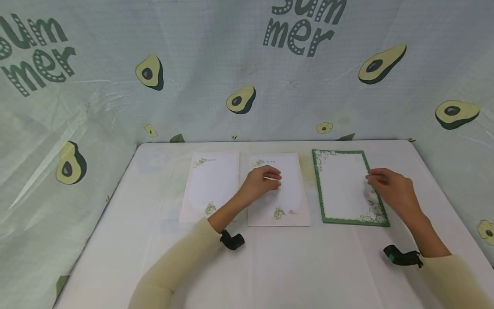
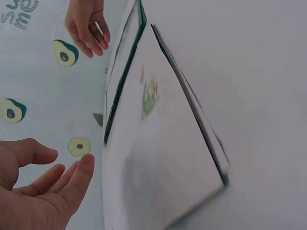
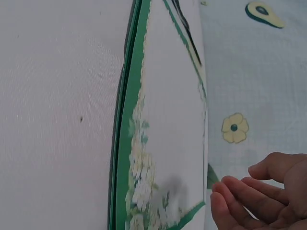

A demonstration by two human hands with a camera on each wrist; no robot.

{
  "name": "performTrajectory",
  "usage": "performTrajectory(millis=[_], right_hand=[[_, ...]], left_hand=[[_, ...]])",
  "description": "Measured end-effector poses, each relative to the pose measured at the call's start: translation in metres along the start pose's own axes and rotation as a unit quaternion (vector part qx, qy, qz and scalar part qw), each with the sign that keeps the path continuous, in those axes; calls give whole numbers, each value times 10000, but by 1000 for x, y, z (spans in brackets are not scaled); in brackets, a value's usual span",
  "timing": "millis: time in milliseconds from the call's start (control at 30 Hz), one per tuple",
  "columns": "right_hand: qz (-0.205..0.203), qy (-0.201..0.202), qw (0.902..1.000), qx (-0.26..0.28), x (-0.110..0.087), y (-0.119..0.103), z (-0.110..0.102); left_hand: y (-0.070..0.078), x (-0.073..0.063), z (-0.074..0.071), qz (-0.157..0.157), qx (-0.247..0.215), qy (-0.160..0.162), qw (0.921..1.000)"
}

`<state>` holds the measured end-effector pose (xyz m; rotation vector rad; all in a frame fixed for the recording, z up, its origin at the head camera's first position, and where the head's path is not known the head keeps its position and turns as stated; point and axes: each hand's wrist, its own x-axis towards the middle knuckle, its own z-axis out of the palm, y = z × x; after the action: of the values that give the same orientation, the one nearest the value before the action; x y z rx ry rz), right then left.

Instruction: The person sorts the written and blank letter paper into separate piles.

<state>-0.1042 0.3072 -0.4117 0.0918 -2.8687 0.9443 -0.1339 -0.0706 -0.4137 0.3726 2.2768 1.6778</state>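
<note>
Two pale sheets with green leaf prints, a left one [image 1: 214, 184] and a middle one [image 1: 287, 193], lie side by side on a white table. To their right is a stack of paper with a green floral border [image 1: 343, 184], its layered edge visible in the right wrist view. My left hand [image 1: 261, 183] hovers over the middle sheet, its fingers loosely bent and holding nothing. Above the right edge of the green-bordered paper hangs my right hand [image 1: 391, 189]. Its thumb and relaxed fingers [image 3: 240, 199] are apart and grip nothing.
The white tabletop [image 1: 316, 266] extends in front of the papers. Behind and beside it hangs a pale curtain [image 1: 193, 51] printed with avocados and lettering. A black wrist camera [image 1: 233, 240] sits at the left wrist and another camera [image 1: 401, 256] at the right.
</note>
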Motion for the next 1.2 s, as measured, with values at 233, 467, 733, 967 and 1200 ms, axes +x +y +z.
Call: performTrajectory(millis=[233,467,733,967,1200], right_hand=[[-341,-324,9989,69,3,-31,17],[-643,-811,9943,237,8,-58,37],[-549,-1429,9831,1000,15,-72,68],[-215,-1808,9773,1081,21,-77,85],[331,-2252,9665,1184,28,-86,87]], left_hand=[[-16,-22,-51,-8,914,293,9954],[-24,-34,-71,-137,1385,395,9895],[-28,-34,-70,-660,618,249,9956],[-30,-28,-68,-1308,-210,200,9910],[-32,-23,-70,-1473,-660,-127,9868]])
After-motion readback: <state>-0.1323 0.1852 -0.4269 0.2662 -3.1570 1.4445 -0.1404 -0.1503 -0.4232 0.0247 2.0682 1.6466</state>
